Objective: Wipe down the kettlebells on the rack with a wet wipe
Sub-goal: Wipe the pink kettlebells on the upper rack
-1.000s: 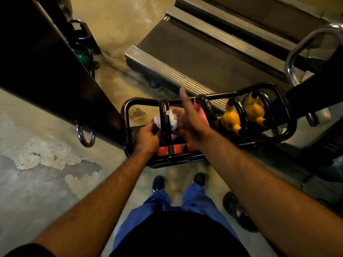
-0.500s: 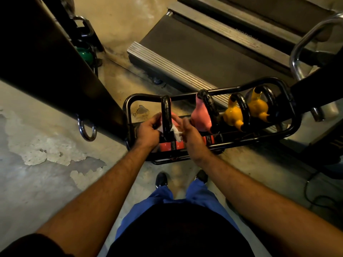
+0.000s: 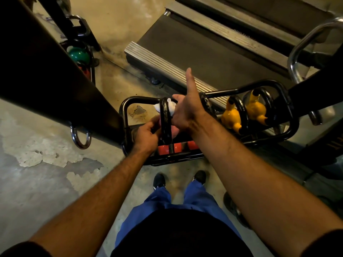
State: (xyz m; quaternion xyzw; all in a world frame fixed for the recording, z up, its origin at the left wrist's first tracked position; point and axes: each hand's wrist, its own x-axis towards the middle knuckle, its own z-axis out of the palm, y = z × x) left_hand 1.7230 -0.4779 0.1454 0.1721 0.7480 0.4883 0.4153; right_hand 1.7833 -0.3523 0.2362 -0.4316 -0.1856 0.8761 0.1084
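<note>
since half a second ago my right hand has risen to the top of the black handle, thumb out, fingers pressing the white wipe against it. on the floor, the black rack holds yellow kettlebells. my left hand grips the handle lower down.

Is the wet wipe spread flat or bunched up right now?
Bunched up: the wet wipe shows as a crumpled white wad around the black kettlebell handle, pressed by the right hand.
</note>
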